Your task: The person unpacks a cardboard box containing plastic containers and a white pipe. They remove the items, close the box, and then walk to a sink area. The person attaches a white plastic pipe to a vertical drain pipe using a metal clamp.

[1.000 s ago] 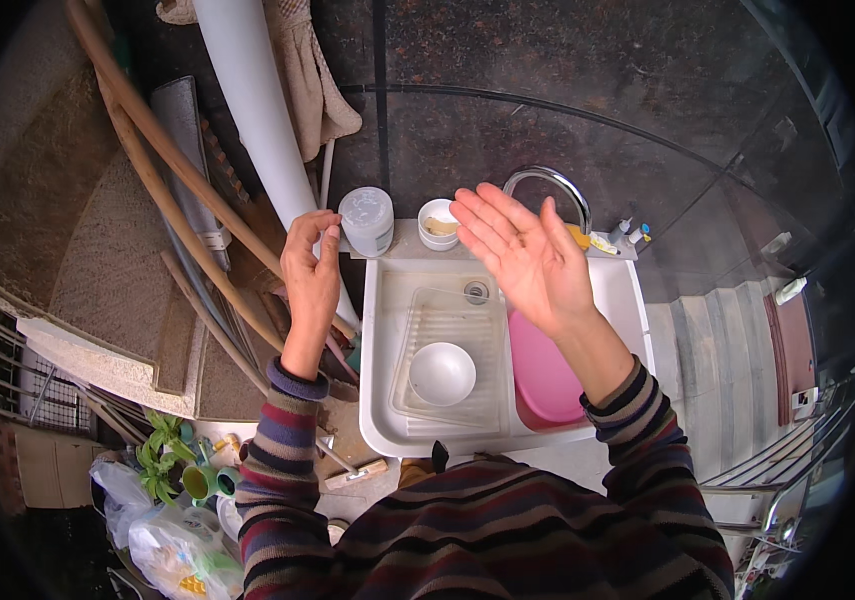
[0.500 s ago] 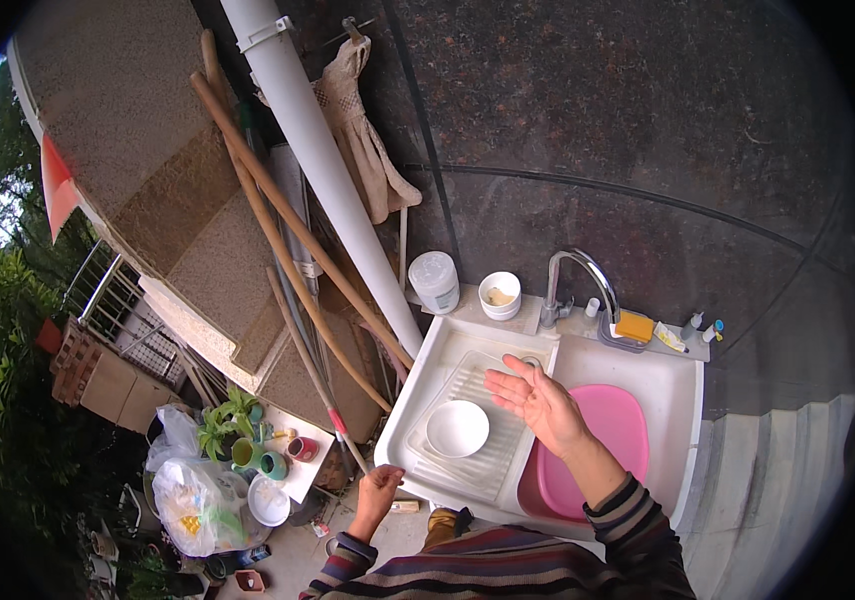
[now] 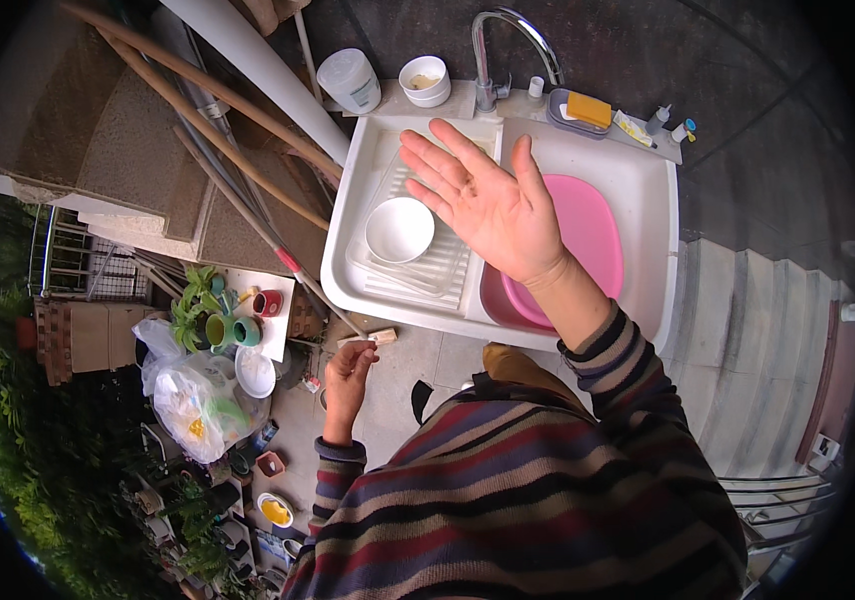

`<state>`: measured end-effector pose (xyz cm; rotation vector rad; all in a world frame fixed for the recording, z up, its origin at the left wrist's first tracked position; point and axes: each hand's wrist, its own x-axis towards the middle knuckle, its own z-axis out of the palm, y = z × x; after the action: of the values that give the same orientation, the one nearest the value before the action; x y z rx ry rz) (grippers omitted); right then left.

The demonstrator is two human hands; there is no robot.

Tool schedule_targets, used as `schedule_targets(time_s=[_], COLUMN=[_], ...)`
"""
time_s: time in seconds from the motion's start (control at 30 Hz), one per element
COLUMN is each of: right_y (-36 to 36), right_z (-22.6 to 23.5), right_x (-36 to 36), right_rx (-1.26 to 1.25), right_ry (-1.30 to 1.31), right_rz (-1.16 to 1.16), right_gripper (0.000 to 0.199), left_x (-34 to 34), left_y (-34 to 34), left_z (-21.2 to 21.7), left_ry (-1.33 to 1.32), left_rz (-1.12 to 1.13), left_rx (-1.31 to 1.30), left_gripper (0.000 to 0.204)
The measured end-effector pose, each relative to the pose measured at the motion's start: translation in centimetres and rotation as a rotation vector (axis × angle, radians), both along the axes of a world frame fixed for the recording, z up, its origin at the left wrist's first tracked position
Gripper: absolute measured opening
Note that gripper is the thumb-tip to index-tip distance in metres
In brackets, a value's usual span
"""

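Note:
My right hand [image 3: 493,205] is held palm up above the sink [image 3: 336,255], fingers spread and nothing in it. Just left of its fingertips, a white bowl [image 3: 400,229] rests on the ribbed drainboard [image 3: 448,265] in the left part of the sink. Behind my right wrist, a pink basin [image 3: 588,235] fills much of the right compartment. My left hand [image 3: 348,378] hangs off the sink's front left corner. Its fingers are curled together, and nothing shows in them.
Along the sink's back ledge stand a white tub [image 3: 350,82], a small white bowl [image 3: 425,80], a curved faucet [image 3: 483,60] and an orange sponge [image 3: 589,109]. Long wooden poles [image 3: 213,125] lean at the left. Plastic bags [image 3: 203,405] and cups [image 3: 247,331] sit lower left.
The view has tilted down, so the sink sits higher. My right hand has opened wider, with its fingers more spread. My left hand has moved away from the sink's front left corner.

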<state>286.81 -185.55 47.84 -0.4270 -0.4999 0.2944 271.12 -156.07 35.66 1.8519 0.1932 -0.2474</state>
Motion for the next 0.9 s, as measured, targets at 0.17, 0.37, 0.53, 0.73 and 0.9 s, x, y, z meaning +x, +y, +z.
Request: schedule_targets(time_s=[0.17,0.37,0.53,0.73,0.9], right_y=[3.3,4.9,3.4,0.6,0.0], right_z=[-0.8,-1.9,-4.1,-8.4,-13.1], right_x=[-3.2,-6.3,-7.2,-6.1,-3.6], right_rx=[-0.03,-0.083,-0.237,-0.734,-1.015], right_ry=[0.069,0.158,0.246,0.355,0.411], right_rz=[0.034,0.039,0.005,-0.029,0.112], right_gripper=[0.078,0.083,0.079,0.057,0.046], left_x=[-5.3,-9.3,-10.8,-11.7,-14.1], left_y=[3.0,4.7,4.8,4.3,0.5], left_z=[-2.9,-5.3,-6.1,-5.5,-5.5], left_ry=[0.012,0.031,0.06,0.082,0.248], left_rz=[0.137,0.213,0.268,0.3,0.312], left_rx=[-0.128,-0.233,-0.221,-0.037,0.214], left_gripper=[0.016,0.019,0.021,0.024,0.025])
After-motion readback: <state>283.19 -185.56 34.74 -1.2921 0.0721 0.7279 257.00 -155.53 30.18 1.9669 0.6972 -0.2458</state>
